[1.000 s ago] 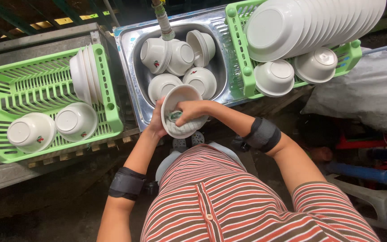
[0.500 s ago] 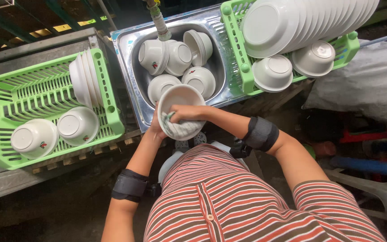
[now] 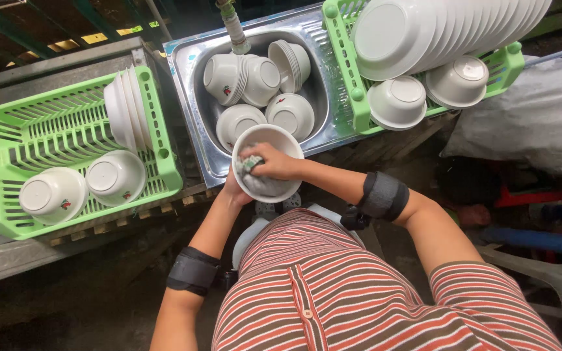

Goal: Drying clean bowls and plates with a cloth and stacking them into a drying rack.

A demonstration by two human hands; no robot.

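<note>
Left: green rack (image 3: 8, 140) with two upturned white bowls and a few stacked on edge; centre: steel sink (image 3: 190, 84) with five more under the tap (image 3: 234, 26); right: second rack (image 3: 352, 78), full. Bowl (image 3: 265, 188) at the sink's near edge: left hand (image 3: 232, 193) cups its underside, right hand (image 3: 274, 162) presses a green sponge (image 3: 250, 162) inside. Judged light, rigid, slippery when wet; grip at rim and base.

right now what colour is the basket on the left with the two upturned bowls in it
Light green, a slatted plastic basket; the two bowls in it are white. The head view shows it best.
</note>
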